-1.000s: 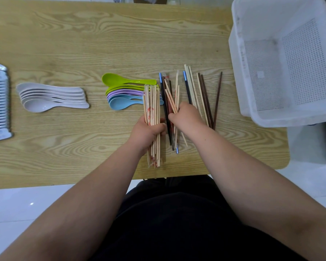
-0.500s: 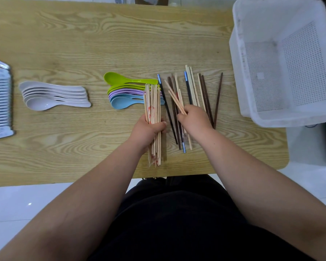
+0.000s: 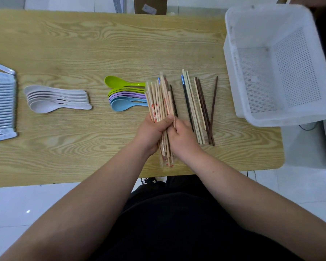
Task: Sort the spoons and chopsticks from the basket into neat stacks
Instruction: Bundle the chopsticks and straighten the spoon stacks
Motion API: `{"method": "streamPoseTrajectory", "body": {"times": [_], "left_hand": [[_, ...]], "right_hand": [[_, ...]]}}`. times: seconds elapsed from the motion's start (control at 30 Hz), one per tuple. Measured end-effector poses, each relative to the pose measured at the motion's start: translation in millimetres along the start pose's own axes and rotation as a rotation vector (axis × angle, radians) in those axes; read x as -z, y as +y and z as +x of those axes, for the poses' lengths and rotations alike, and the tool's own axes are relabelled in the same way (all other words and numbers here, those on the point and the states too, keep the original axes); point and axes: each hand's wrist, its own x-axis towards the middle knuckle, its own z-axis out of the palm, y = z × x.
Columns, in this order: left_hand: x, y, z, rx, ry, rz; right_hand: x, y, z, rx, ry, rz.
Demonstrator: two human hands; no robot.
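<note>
My left hand (image 3: 152, 131) grips a thick bundle of pale wooden chopsticks (image 3: 159, 102) with red print, held just above the table. My right hand (image 3: 183, 136) presses against the bundle's right side, fingers closed on a few of its sticks. To the right, loose chopsticks (image 3: 199, 108) lie on the wood: black with blue tips, pale, and dark brown. A stack of green, purple and blue spoons (image 3: 124, 96) lies left of the bundle, its handles hidden behind it. White spoons (image 3: 55, 98) are stacked further left.
An empty white perforated basket (image 3: 233, 59) sits tilted on the table's right end. A row of white flat utensils (image 3: 0, 102) lies at the far left edge. The wooden table (image 3: 83, 44) ends close to my body.
My right hand lifted a few chopsticks from the loose pile and brought them left into the bundle in my left hand. The loose pile is smaller.
</note>
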Motion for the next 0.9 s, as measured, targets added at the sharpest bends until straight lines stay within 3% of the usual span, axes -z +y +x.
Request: {"method": "streamPoseTrajectory", "body": {"times": [0.13, 0.33, 0.43, 0.57, 0.63, 0.73, 0.9], "left_hand": [[-0.9, 2.2, -11.3, -0.030, -0.078, -0.122], [5.6, 5.1, -16.2, 0.081, 0.012, -0.175], [6.3, 14.3, -15.8, -0.006, 0.135, -0.137], [7.4, 30.2, -14.5, -0.226, 0.218, -0.127], [0.6, 28.1, -20.1, -0.288, 0.237, -0.085], [-12.8, 15.0, -30.6, -0.298, 0.240, -0.031], [-11.0, 17.0, -30.5, -0.355, 0.176, 0.206]], "right_hand": [[-4.1, 0.9, -7.6, 0.037, -0.063, 0.034], [-6.2, 0.0, -12.5, 0.104, -0.266, 0.034], [-4.8, 0.5, -17.9, -0.053, -0.254, 0.173], [-7.2, 3.4, -22.7, -0.494, -0.195, 0.809], [-9.9, 3.3, -15.1, -0.659, -0.191, 0.968], [-14.6, -0.3, -7.2, -0.694, -0.130, 1.009], [-16.5, -5.3, -8.5, -0.550, -0.176, 0.951]]}}
